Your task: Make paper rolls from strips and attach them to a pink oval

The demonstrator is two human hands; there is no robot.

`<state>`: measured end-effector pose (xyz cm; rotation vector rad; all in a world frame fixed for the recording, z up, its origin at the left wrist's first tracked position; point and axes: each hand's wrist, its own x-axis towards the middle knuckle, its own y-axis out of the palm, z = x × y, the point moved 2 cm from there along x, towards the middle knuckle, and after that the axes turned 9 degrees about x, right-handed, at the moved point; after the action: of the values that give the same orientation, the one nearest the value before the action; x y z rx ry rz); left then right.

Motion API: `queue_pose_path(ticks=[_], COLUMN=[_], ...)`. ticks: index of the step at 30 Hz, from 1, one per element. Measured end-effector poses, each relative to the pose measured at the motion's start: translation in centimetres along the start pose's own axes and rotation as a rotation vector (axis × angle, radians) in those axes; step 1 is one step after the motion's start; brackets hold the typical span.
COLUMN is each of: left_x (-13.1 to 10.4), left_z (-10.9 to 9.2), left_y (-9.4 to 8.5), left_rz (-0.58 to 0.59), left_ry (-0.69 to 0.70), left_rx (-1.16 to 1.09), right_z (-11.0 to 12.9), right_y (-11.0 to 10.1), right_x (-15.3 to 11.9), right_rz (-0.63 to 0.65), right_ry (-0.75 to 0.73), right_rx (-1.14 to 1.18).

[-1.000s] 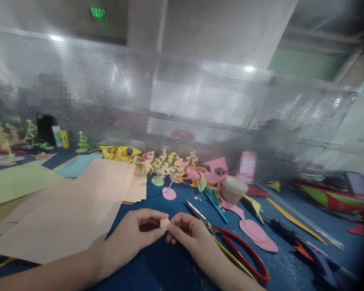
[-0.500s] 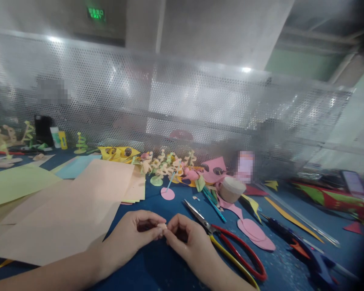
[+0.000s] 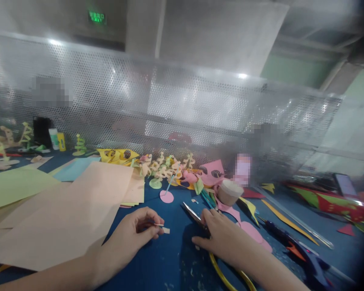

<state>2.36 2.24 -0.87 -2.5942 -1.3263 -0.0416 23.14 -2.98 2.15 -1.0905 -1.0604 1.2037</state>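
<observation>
Between the fingertips of my left hand [image 3: 141,230] is a small pale paper piece [image 3: 166,230], its ends sticking out to the right. My right hand [image 3: 216,232] lies over the middle of the scissors [image 3: 191,212], fingers at the pivot and thumb apart on the near side; whether it grips them is hard to tell. The blades point up and left, and a yellow handle loop shows below the wrist. Just beyond my hands stands a pink paper disc [image 3: 166,197] with a thin blue stick rising from it.
Large pale paper sheets [image 3: 87,202] cover the left side. Curled paper figures [image 3: 160,167] and a roll of white tape [image 3: 229,191] stand behind. Pink ovals [image 3: 251,231] and a blue glue gun [image 3: 303,250] lie right. A perforated screen [image 3: 182,105] runs across the back.
My right hand has left the small paper piece and moved right onto the scissors. My left hand keeps the piece at nearly the same spot.
</observation>
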Motion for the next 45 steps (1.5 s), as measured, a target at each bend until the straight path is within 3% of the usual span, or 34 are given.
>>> queue_pose_path(ticks=[7, 17, 25, 28, 32, 35, 37, 39, 42, 45], left_x=[-0.1, -0.2, -0.2, -0.2, -0.1, -0.1, -0.1, -0.1, -0.2, -0.2], left_z=[-0.8, -0.6, -0.7, -0.7, -0.4, -0.2, -0.3, -0.5, -0.7, -0.8], left_y=[-0.1, -0.1, -0.1, -0.2, -0.5, -0.5, -0.5, -0.4, -0.3, -0.3], left_rz=[-0.067, -0.069, -0.122, -0.158, -0.198, -0.180, -0.161, -0.143, -0.137, -0.142], left_ry=[0.002, -0.113, -0.061, -0.097, -0.095, -0.070, -0.061, -0.066, -0.084, -0.071], left_rx=[0.085, 0.014, 0.031, 0.017, -0.027, -0.030, -0.028, -0.004, 0.030, 0.023], right_z=[-1.3, -1.8, -2.2, -0.6, 3.2, 4.7, 4.4, 3.1, 0.8, 0.8], right_y=[0.4, 0.8, 0.5, 0.5, 1.6, 2.4, 2.7, 2.6, 1.8, 1.2], right_x=[0.6, 2.6, 3.4, 2.8, 1.0, 0.3, 0.6, 1.4, 2.3, 1.9], right_rz=[0.011, -0.112, -0.264, -0.271, -0.103, -0.049, -0.040, -0.082, -0.295, -0.459], right_ry=[0.022, 0.097, 0.068, -0.042, -0.354, -0.500, -0.529, -0.450, -0.197, -0.174], right_rx=[-0.006, 0.030, 0.112, 0.215, 0.581, 0.573, 0.451, 0.238, -0.053, 0.088])
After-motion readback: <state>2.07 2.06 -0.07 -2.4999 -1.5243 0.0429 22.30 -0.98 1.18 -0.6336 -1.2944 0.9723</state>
